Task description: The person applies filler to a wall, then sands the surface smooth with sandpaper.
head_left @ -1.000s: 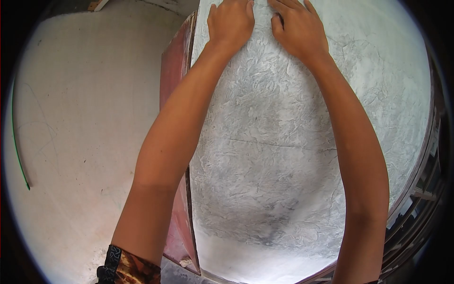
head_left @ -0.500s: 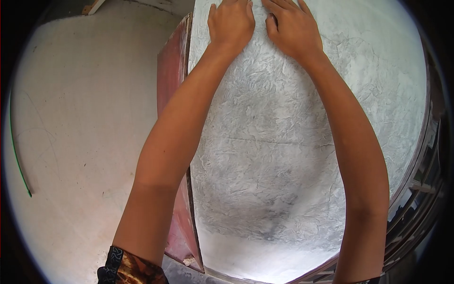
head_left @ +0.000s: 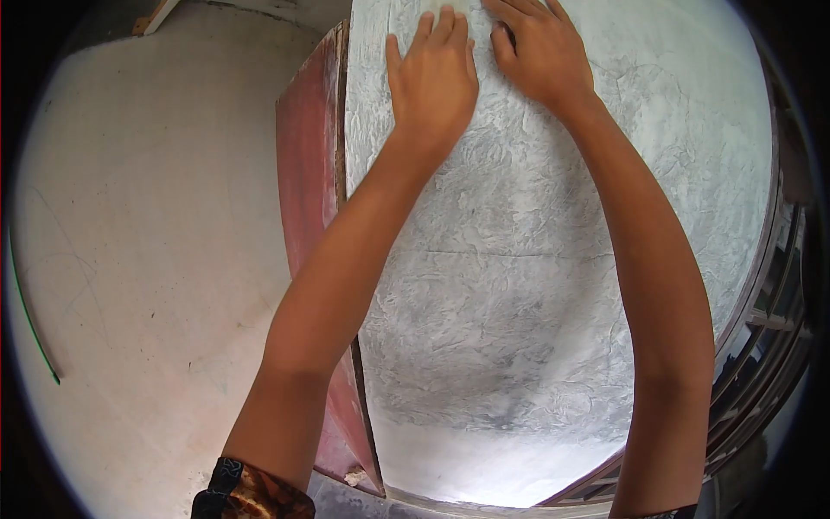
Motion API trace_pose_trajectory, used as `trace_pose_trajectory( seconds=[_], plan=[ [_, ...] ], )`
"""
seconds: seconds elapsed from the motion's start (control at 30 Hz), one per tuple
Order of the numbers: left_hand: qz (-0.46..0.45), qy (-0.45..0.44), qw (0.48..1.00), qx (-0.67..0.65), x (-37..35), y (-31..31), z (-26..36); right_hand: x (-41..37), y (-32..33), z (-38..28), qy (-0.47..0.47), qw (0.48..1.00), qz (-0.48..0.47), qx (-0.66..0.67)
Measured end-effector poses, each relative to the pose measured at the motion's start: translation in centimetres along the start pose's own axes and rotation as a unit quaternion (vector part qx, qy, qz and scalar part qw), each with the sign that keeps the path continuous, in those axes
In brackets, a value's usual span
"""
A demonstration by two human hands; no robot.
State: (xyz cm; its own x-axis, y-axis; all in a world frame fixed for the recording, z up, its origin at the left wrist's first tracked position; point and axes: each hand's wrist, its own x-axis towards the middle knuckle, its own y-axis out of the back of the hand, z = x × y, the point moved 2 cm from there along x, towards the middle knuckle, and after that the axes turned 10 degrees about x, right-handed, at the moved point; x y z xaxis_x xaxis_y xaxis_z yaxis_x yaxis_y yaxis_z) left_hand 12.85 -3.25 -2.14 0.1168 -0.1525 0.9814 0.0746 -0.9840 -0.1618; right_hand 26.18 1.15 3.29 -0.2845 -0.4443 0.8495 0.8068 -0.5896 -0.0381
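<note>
Two bare arms (head_left: 664,259) reach well forward over a wrinkled, grey-white surface (head_left: 501,363), which fills the middle of the view, nearly straightened probably because the hands are set at its far visible part. The left hand (head_left: 435,82) is palm down on or just above it, fingers spread and thumb apart, with nothing visible in its grasp; laid flat like that, it likely shares its contact over many small ridges. The right hand (head_left: 546,54) is near the left but not touching it, slightly farther forward, thumb parted from fingers that run to the top edge of the view; I cannot tell whether anything lies under it or how hard either hand bears down. Held close together, the hands seem placed to bear on one area. A faint crease (head_left: 510,254) crosses the surface between the arms. A red board (head_left: 303,164) runs along its left side, seemingly as a border; dark slats (head_left: 769,346) lie beyond the right edge, and a thin green line (head_left: 30,320) marks the far left.
</note>
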Motion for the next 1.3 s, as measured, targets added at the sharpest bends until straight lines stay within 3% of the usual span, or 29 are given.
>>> trace_pose_trajectory(
  seconds=[0.07, 0.1, 0.3, 0.43, 0.5, 0.57, 0.63, 0.67, 0.7, 0.77, 0.87, 0.97, 1.13, 1.23, 1.3],
  plan=[
    [0.083, -0.02, 0.996, 0.029, -4.3, -0.8, 0.4, 0.0, 0.0, 0.0, 0.0, 1.0, -0.001, 0.0],
    [0.081, -0.021, 0.996, 0.029, -4.0, -0.8, 0.2, 0.0, 0.1, 0.0, -0.002, 1.0, -0.001, 0.001],
    [0.094, -0.015, 0.995, 0.019, 4.7, -1.9, -2.4, 0.2, 0.0, 0.2, -0.004, 1.0, -0.002, 0.005],
    [0.031, -0.002, 0.999, -0.008, -1.3, -0.5, -1.2, 0.1, 0.1, 0.1, -0.006, 1.0, -0.004, 0.006],
    [0.098, -0.032, 0.994, 0.029, -4.5, -0.4, -0.7, -0.1, 0.1, -0.1, -0.008, 1.0, -0.005, 0.005],
    [0.111, -0.041, 0.992, 0.044, -2.6, -1.2, -1.3, 0.0, 0.2, 0.0, -0.008, 1.0, -0.003, 0.0],
    [0.109, -0.026, 0.993, -0.027, 1.7, -1.0, -1.5, 0.0, 0.2, -0.1, -0.012, 1.0, -0.015, -0.002],
    [-0.045, 0.001, 0.999, -0.01, 4.1, -0.7, -1.8, 0.0, 0.0, 0.0, -0.01, 1.0, -0.015, -0.005],
    [-0.042, -0.001, 0.999, -0.012, 4.9, -1.5, -2.0, -0.1, -0.2, 0.1, -0.009, 1.0, -0.011, -0.008],
    [0.093, 0.001, 0.996, -0.009, 5.3, -2.7, -2.4, -0.1, -0.1, 0.1, -0.01, 1.0, -0.008, -0.012],
    [0.116, -0.028, 0.993, 0.013, -1.2, -2.0, -0.2, 0.0, 0.1, -0.3, -0.015, 1.0, -0.005, -0.011],
    [0.101, -0.036, 0.993, 0.047, -2.6, -1.3, -0.3, -0.1, 0.2, -0.4, -0.013, 1.0, -0.002, -0.01],
    [0.115, 0.012, 0.993, 0.009, 6.2, -2.7, -2.0, -0.2, 0.1, -0.2, -0.01, 1.0, -0.001, 0.001],
    [0.056, 0.001, 0.998, -0.009, 2.6, -1.9, -1.0, -0.2, 0.4, -0.4, -0.016, 1.0, 0.002, 0.01],
    [0.089, -0.005, 0.996, 0.006, -2.2, -1.9, -0.2, -0.2, 0.2, -0.3, -0.013, 1.0, 0.0, 0.006]
  ],
)
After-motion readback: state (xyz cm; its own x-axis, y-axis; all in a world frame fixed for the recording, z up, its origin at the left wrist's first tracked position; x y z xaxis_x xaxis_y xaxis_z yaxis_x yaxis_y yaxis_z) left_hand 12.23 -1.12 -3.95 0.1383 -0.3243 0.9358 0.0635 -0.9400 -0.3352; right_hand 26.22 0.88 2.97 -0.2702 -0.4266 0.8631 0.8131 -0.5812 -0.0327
